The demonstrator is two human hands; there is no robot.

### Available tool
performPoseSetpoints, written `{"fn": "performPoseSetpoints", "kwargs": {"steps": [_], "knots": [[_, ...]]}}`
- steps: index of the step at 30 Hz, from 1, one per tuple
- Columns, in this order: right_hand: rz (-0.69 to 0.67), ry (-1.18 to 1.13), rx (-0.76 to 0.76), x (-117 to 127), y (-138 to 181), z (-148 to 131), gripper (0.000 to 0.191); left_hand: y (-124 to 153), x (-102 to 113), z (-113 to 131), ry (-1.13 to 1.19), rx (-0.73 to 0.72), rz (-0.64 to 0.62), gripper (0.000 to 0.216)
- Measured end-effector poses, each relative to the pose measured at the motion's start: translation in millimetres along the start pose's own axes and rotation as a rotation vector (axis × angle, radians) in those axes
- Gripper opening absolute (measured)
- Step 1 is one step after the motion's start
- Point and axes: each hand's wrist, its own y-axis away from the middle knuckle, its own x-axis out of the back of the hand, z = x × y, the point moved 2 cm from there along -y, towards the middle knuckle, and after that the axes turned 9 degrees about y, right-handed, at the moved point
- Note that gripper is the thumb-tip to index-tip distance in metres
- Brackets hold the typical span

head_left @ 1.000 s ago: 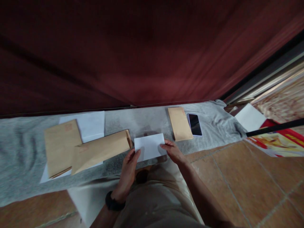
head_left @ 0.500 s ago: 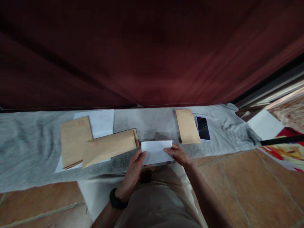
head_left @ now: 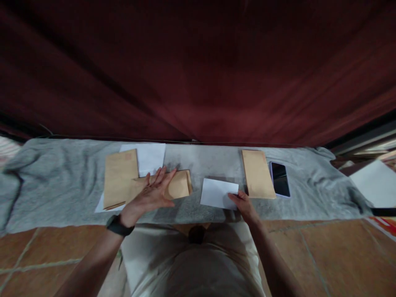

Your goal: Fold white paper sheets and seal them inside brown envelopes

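A folded white paper point(head_left: 218, 193) lies on the grey cloth point(head_left: 62, 181) in front of me. My right hand point(head_left: 243, 204) pinches its near right corner. My left hand point(head_left: 151, 194) is open, fingers stretched out, resting over a brown envelope point(head_left: 177, 185) that lies slantwise on the cloth. That envelope overlaps another brown envelope point(head_left: 120, 175) and a white sheet point(head_left: 151, 159) to its left. A black band sits on my left wrist.
A third brown envelope point(head_left: 257, 178) and a phone point(head_left: 280, 184) lie side by side on the cloth at the right. A dark red curtain point(head_left: 198, 70) hangs behind. Terracotta floor tiles point(head_left: 334, 255) lie near me. White paper point(head_left: 375, 187) lies at far right.
My left hand has let go of the white paper and moved left onto the slanted brown envelope. The right hand still holds the paper. The view has shifted left.
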Motion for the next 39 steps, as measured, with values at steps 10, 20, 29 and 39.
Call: {"fn": "performPoseSetpoints", "kwargs": {"steps": [10,20,29,39], "knots": [[-0.005,0.101,0.073,1.6,-5.4,5.6,0.054,-8.5,-8.7,3.2,0.036,-0.04,0.001,0.118],[0.109,-0.051,0.022,0.9,0.2,0.7,0.052,3.0,-12.5,10.8,-0.015,-0.145,0.139,0.111],[-0.022,-0.036,0.112,-37.9,12.6,-35.4,0.041,12.3,-23.2,17.6,-0.108,-0.227,0.244,0.11],[-0.112,0.252,0.266,-42.2,4.9,-34.8,0.02,15.8,-23.2,19.5,-0.135,-0.256,0.267,0.106]]}}
